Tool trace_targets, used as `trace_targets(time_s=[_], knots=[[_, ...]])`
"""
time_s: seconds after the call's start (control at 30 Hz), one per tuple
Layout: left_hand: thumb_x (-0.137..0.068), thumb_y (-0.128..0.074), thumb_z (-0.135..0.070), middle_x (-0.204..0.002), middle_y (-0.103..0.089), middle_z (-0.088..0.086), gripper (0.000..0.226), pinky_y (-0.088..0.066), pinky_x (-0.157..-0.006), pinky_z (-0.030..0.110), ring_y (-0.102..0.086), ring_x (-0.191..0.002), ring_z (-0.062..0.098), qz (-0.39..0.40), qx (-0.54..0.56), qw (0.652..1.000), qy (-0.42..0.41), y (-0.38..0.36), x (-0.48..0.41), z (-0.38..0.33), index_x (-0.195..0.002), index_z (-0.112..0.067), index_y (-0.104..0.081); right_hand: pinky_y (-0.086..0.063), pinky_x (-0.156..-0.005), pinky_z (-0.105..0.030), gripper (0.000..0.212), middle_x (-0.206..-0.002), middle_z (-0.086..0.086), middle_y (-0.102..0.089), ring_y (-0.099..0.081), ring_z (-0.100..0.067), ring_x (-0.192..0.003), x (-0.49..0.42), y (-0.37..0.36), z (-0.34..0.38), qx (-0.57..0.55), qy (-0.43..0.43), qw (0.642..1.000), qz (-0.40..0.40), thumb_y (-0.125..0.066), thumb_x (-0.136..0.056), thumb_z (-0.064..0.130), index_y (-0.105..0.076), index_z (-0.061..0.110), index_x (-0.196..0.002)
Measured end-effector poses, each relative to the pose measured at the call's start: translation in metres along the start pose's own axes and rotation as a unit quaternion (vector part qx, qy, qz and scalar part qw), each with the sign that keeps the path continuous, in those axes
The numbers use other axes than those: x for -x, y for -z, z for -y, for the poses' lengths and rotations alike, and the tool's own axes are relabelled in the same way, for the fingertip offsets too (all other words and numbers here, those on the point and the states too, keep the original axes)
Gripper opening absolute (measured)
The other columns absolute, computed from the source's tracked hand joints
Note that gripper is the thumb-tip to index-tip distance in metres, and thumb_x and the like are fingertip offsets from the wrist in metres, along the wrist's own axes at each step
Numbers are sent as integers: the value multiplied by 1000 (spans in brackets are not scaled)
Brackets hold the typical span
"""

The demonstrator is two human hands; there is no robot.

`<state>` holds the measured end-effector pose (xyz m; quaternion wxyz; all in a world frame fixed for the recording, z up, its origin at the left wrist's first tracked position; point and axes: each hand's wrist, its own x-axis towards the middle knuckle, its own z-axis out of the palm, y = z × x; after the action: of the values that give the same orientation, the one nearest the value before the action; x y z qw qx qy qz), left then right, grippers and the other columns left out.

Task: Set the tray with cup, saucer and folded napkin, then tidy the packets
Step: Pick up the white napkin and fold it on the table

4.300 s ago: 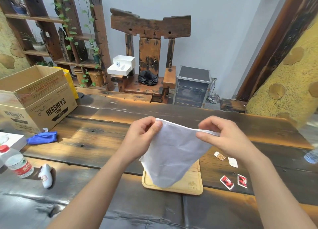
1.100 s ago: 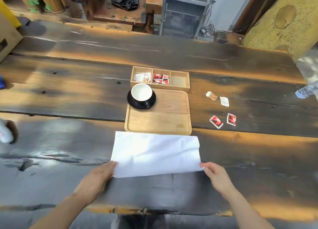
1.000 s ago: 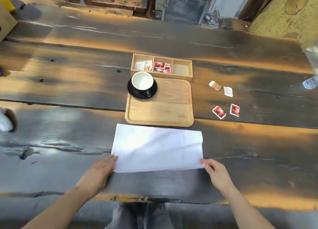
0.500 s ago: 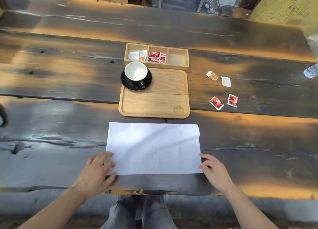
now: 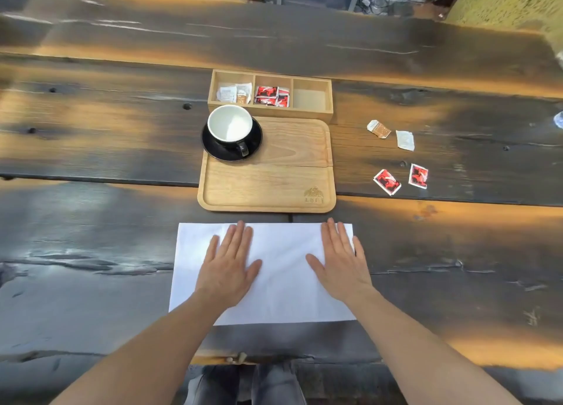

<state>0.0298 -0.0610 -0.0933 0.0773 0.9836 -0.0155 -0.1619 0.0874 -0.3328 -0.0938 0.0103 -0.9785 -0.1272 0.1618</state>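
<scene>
A white napkin (image 5: 280,270) lies flat on the dark wooden table, just in front of the wooden tray (image 5: 286,179). My left hand (image 5: 230,260) and my right hand (image 5: 339,258) rest palm-down on it, fingers spread, holding nothing. A black cup with a white inside (image 5: 230,127) stands on a black saucer (image 5: 254,142) in the tray's far left corner. Behind the tray is a three-compartment wooden box (image 5: 312,100) with white packets (image 5: 233,93) on the left and red packets (image 5: 271,95) in the middle. Loose packets lie to the tray's right: two red (image 5: 387,181) (image 5: 419,175), one white (image 5: 405,139), one brown-and-white (image 5: 378,128).
The table's near edge (image 5: 274,359) runs just below the napkin, with my legs under it. A clear bottle (image 5: 559,120) shows at the far right edge. Cables and dark furniture sit beyond the table's far side.
My hands have moved from the napkin's near corners up onto its surface and now press flat on it. The view has tilted further down toward the table.
</scene>
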Motion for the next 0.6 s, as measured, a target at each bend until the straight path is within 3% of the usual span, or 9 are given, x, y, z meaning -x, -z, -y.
trace_targets(time_s=[0.17,0.27,0.33,0.43,0.5,0.6], knots=[[-91,-15,-80,-171,7,4,99,-2,-127,48,10,-158,18,-20,-6,998,53,-10,-11,13,-162,-12,2,-11,-124,-49,92,-170,-2,2,1,-19,-157,-12,-7,-15,9,4,1000,-18,-14,-94,78,-4,16,-162],[-90,-12,-81,-170,11,4,101,-1,-128,48,14,-157,18,-12,-13,998,57,-6,-14,11,-162,-11,7,-10,-123,-46,81,-170,3,2,2,-15,-157,-19,-1,-24,-4,25,999,-21,-13,-98,70,-6,20,-162],[-93,-17,-77,-171,7,6,98,-4,-128,47,9,-158,20,-28,-2,998,53,-4,-11,7,-162,-9,2,-20,-120,-43,66,-169,4,-16,-11,-16,-156,-24,9,-35,-24,10,999,-43,-22,-103,54,-20,21,-160],[-100,-21,-63,-171,-4,9,84,-8,-127,45,-1,-159,22,-66,15,998,-8,-4,-4,-14,-162,-7,-7,-37,-108,-46,54,-153,-1,-45,-38,-24,-140,-35,24,-50,-39,-33,998,-35,-47,-101,39,-37,21,-151],[-103,-18,-56,-171,-7,9,76,-9,-128,45,-3,-158,23,-68,19,996,-45,-9,-6,-36,-161,-8,-7,-40,-106,-46,54,-143,-3,-49,-42,-26,-131,-47,29,-54,-68,-47,997,11,-60,-96,36,-43,22,-146],[-104,-11,-52,-171,0,7,72,-5,-128,46,4,-158,23,-41,28,998,-25,-14,-16,-58,-161,-10,1,-45,-95,-40,38,-125,-2,-51,-46,-23,-117,-65,38,-56,-132,-94,984,73,-70,-89,35,-57,22,-122]])
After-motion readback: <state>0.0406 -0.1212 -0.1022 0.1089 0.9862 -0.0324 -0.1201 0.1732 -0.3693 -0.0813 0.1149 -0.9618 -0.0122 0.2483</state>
